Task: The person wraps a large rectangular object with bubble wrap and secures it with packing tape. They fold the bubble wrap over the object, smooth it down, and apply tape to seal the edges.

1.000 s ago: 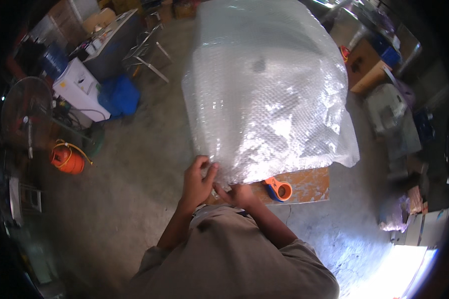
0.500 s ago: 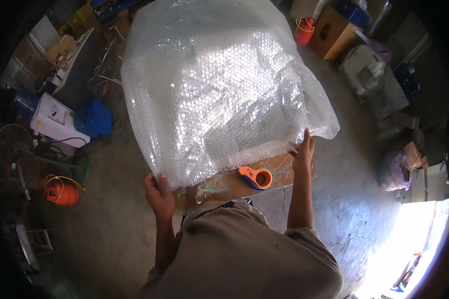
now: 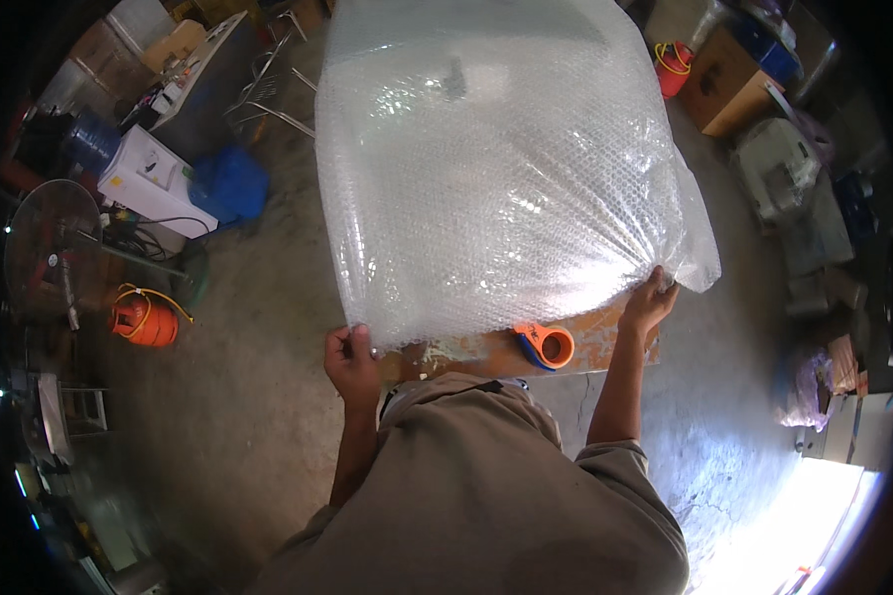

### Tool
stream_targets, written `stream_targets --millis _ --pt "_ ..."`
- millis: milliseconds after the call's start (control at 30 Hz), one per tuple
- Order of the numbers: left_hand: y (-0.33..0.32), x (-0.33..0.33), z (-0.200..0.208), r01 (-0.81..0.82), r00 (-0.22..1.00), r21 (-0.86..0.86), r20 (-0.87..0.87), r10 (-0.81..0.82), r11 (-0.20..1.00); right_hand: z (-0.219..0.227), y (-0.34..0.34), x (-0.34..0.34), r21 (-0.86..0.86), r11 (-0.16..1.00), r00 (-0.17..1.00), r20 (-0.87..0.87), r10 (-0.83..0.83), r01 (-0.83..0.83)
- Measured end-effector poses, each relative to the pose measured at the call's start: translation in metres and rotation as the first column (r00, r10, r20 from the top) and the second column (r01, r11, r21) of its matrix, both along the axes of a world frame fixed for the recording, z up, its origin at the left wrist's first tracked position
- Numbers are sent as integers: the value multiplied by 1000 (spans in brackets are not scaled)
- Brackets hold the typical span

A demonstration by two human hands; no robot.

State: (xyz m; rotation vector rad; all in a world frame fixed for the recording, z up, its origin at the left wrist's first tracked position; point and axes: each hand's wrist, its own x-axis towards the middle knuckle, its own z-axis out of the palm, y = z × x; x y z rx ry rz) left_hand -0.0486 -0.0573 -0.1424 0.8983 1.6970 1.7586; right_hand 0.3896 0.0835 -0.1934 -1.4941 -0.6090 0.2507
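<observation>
A large sheet of clear bubble wrap (image 3: pixel 486 188) spreads out before me, covering most of a worn brown table (image 3: pixel 615 342). Its near left corner is pinched in my left hand (image 3: pixel 353 359). Toward the near right, my right hand (image 3: pixel 651 301) grips the edge, and folds in the film fan out from those fingers. A loose flap of wrap hangs past the right hand. Whatever lies beneath the sheet shows only as a blurred dark patch. Between my hands, near the table's front edge, lies an orange and blue tape dispenser (image 3: pixel 551 347), partly under the wrap.
On the left floor stand an orange gas cylinder (image 3: pixel 145 317), a fan (image 3: pixel 60 248), a white appliance (image 3: pixel 151 183) and a blue bin (image 3: pixel 230 185). A red cylinder (image 3: pixel 673 67) and a cardboard box (image 3: pixel 729 79) are at the far right. Wrapped items line the right side.
The bubble wrap is pulled tauter, with creases now gathering at my right hand. That hand has closed on the edge. The whole view has shifted, so things appear farther right.
</observation>
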Motion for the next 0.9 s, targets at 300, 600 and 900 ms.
stream_targets --millis 300,600,900 --pt "-4 -7 -7 132 960 -88 259 -105 987 -40 23 18 -87 995 990 136 -32 44" --pt "10 -38 -2 352 912 -248 -126 -390 903 1 9 24 -187 975 980 -180 85 -119" --pt "10 -51 -1 439 831 -156 -304 -466 885 -37 33 49 -63 990 991 -37 -131 129"
